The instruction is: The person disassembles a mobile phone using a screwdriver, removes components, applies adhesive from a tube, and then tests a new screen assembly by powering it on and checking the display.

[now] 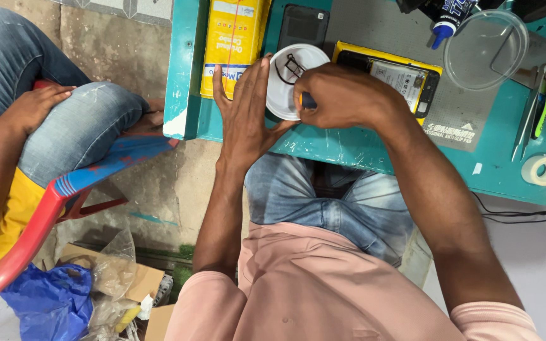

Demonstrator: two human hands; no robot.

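- I'm looking down at the teal workbench (349,148), and everything I call out hangs off it.
- Off its left end, a second person in jeans sits on a red plastic chair (30,230), one hand (30,107) resting on a knee, well apart from the bench.
- Below that chair, on the floor, I see a blue plastic bag (48,300) beside some cardboard scraps.
- On the bench top lies a grey work mat (380,28), taking up the middle and right part.
- At the bench's left end sits a yellow box (232,41), lying flat.
- My left hand (246,117) is right at the bench's front edge, fingers stretched flat and wide, gripping nothing, its palm side against the white round cup (289,79).
- My right hand (342,98) is curled tight around a small tool with a blue-and-orange handle (306,100), just right of that cup; the tip I cannot make out.
- The cup sits near the front edge between both hands, small dark parts inside it.
- Just right of it, an opened phone in a yellow frame (402,76) lies on the mat.
- Further right: a clear plastic lid (485,41), then tweezers (526,123), then a tape roll (541,170) near the right end.
- Behind the cup, a dark phone back cover (303,25).
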